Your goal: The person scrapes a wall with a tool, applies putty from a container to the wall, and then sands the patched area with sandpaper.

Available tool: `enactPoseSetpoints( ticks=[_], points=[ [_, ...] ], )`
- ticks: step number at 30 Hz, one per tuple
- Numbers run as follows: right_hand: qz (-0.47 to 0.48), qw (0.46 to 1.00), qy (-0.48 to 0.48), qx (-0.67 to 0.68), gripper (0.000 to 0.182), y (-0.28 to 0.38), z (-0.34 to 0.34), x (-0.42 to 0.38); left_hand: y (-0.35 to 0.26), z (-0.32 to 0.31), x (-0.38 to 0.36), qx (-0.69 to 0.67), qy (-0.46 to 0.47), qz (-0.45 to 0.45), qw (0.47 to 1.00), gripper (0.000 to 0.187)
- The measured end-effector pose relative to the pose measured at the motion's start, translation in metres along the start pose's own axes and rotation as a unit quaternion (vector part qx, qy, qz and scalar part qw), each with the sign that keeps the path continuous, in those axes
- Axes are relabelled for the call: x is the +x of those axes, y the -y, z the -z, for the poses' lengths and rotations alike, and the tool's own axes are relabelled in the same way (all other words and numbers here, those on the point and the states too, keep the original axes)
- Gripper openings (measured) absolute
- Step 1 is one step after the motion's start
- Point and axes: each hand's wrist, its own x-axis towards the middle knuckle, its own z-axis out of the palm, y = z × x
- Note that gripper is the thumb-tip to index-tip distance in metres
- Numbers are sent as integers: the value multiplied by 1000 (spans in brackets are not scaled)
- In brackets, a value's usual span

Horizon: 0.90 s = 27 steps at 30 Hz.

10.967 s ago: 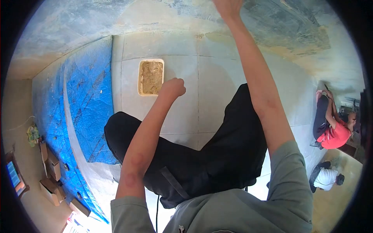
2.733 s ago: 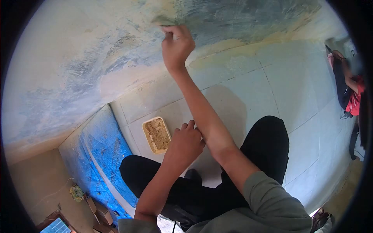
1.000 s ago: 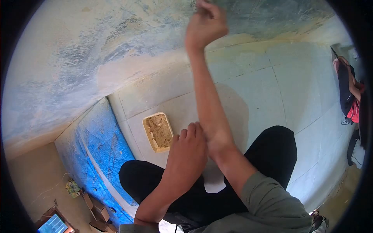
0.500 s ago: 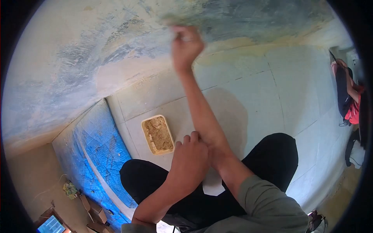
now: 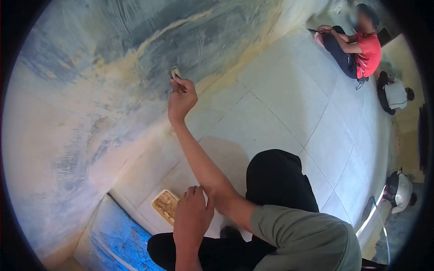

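Note:
My right hand (image 5: 183, 100) is raised to the wall (image 5: 149, 58), its fingers closed on a small pale flat piece (image 5: 175, 71) whose kind I cannot make out. That piece is at the wall, over a patch of dark grey and yellowish smears. My left hand (image 5: 193, 214) is beside my right forearm, back of the hand up, thumb a little apart. Its fingers look loosely extended, tips partly hidden, with nothing visible in them. Just left of it, a cream tub (image 5: 156, 204) of yellowish-brown paste stands on the tiled floor, partly covered by the hand.
A blue plastic-covered slab (image 5: 120, 235) leans or lies at lower left by the wall. My bent knee (image 5: 280, 180) is over the pale floor tiles (image 5: 289, 113). A person in a red shirt (image 5: 368, 54) sits at upper right; two more people are along the right edge.
The view has turned toward the right, bringing more people into sight. My right hand still holds the small piece at the wall, now less blurred. My left hand sits closer to the tub.

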Motion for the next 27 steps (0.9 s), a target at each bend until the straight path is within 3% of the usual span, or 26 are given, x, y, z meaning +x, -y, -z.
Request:
enactPoseSetpoints(
  ticks=[2, 4, 5, 6, 7, 9, 10, 12, 13, 15, 16, 19, 21, 22, 23, 25, 27],
  points=[
    [16, 993, -28, -111, 18, -4, -6, -3, 9, 0, 10, -10, 23, 18, 1000, 39],
    [85, 982, 115, -127, 18, -19, 3, -45, 11, 6, 22, -25, 51, 30, 998, 37],
    [89, 970, 208, -88, 19, -16, 10, -68, 11, 9, 26, -1, 125, 50, 991, 38],
    [54, 974, 213, -62, 19, -23, 13, -67, 14, 10, 26, 20, 198, 71, 977, 38],
    [16, 975, 220, -31, 19, -31, 12, -63, 17, 7, 26, 18, 199, 70, 977, 38],
    [7, 998, 21, -62, 18, -5, 11, -7, 30, -1, 28, 7, 104, -23, 994, 41],
    [7, 998, 27, -62, 18, -9, 2, -1, 33, -4, 26, 2, 101, -20, 995, 41],
    [14, 1000, 0, -21, 17, -10, -6, 7, 32, -10, 22, -127, -48, -58, 989, 50],
    [25, 996, 59, -60, 18, -10, -4, -11, 31, -5, 23, -129, -50, -62, 988, 50],
    [58, 973, 216, -58, 19, 2, 1, -68, 31, 14, 25, -129, 49, 70, 988, 60],
    [-49, 967, 246, 48, 18, 18, -3, -84, 29, 18, 26, -128, 48, 67, 988, 60],
    [-44, 980, 190, 37, 16, 18, -6, -82, 37, 25, 23, -92, 41, 110, 989, 65],
    [-6, 989, 145, 17, 15, 12, -9, -77, 50, 20, 21, -68, -25, 135, 988, 64],
    [-41, 998, 55, -2, 14, 9, -15, -71, 56, 20, 20, -69, -26, 126, 989, 64],
    [-77, 996, -33, -21, 14, 1, -20, -67, 63, 19, 19, -127, -50, 102, 985, 63],
    [-35, 997, -25, -58, 13, 0, -15, -84, 74, 18, 20, -186, -75, 76, 977, 62],
    [-3, 966, 259, -26, 12, 5, 3, -97, 76, 13, 28, -198, -101, 78, 972, 60]
  ],
)
